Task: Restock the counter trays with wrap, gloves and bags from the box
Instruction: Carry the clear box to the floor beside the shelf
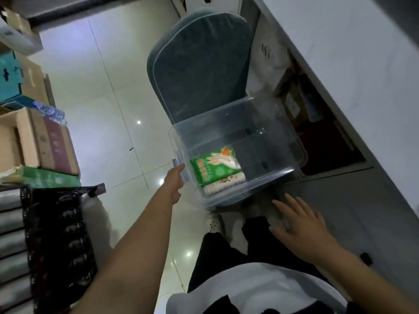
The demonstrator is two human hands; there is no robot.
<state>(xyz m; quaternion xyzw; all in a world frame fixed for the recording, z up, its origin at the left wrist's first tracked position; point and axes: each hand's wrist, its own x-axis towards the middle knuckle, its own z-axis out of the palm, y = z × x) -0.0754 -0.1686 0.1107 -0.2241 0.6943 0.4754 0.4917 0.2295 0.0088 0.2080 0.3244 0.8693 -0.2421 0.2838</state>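
A clear plastic box [292, 146] rests on the seat of a grey-green chair [199, 71] in the middle of the view. Inside it, at the near left corner, lies a green pack of gloves [213, 165] on top of a pale pack [224, 183]. My left hand [175, 183] grips the box's left side handle. My right hand [301, 225] hovers open, fingers spread, just below the box's near right corner, holding nothing.
A white counter [353, 64] runs along the right, with an open dark shelf [322, 137] under it. Cardboard boxes [40, 141] and black trays [56, 241] stand at the left. Glossy tiled floor [108, 91] lies between. My dark trousers and a white shoe [213, 223] are below the box.
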